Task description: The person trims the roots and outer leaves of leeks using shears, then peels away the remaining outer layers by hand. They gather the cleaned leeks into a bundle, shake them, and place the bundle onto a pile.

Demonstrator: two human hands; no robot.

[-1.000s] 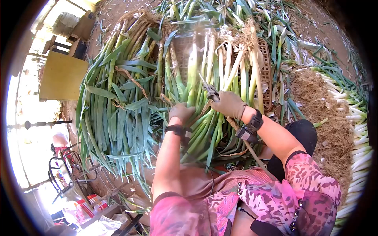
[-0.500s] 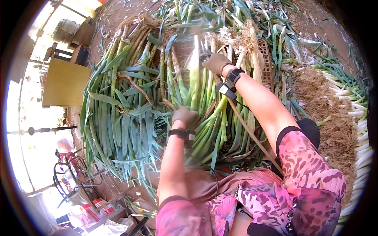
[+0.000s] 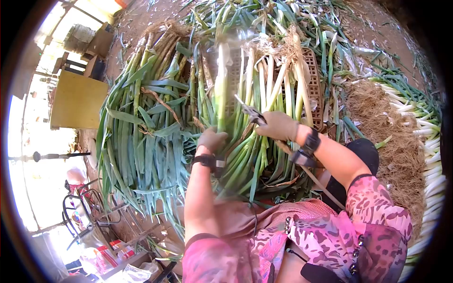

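My left hand (image 3: 212, 140), gloved, is closed around the green lower part of a leek (image 3: 220, 92). The leek stands up from the fist, its white shank pointing away from me and its upper end blurred by motion. My right hand (image 3: 279, 126), also gloved, grips an air blow gun (image 3: 251, 111) whose thin nozzle points up and left, apart from the held leek. A tan hose (image 3: 317, 185) runs from the right hand down toward my lap. Under and beside both hands lie more leeks (image 3: 271, 101) with roots on, across a brown plastic crate (image 3: 312, 85).
A thick pile of untrimmed leeks (image 3: 141, 127) lies on the left. To the right are a mat of roots (image 3: 391, 146) and a row of clean white leeks (image 3: 433, 165). Leaf scraps (image 3: 339, 52) litter the ground beyond. A yellow board (image 3: 78, 101) stands at far left.
My right hand with the air blow gun has pulled back toward me and right, away from the leek's upper end. My left hand and the leek have shifted slightly left.
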